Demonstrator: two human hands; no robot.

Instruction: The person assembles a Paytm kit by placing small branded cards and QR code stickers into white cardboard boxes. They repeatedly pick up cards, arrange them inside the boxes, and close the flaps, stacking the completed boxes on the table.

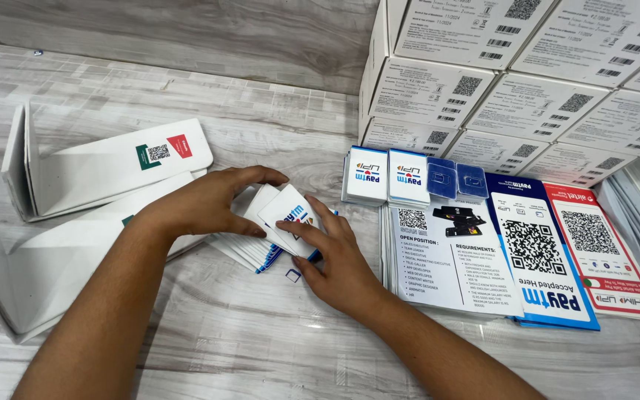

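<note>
My left hand (pixel 205 204) and my right hand (pixel 335 255) both grip a fanned bundle of small white cards (pixel 279 211) with blue edges, held just above the pale wood-grain surface (pixel 209 348). The left hand arches over the bundle's left side with the thumb under the top cards. Fingers of the right hand press on the top card from the right. More of the fanned cards (pixel 250 252) spread out beneath. A tiny square piece (pixel 292 275) lies on the surface under the right hand.
Two stacks of similar cards (pixel 385 176) and two blue plastic pieces (pixel 456 178) stand to the right, above flat printed sheets (pixel 483 255). White cartons (pixel 505 81) are piled at back right. Folded white card stands (pixel 105 167) lie on the left.
</note>
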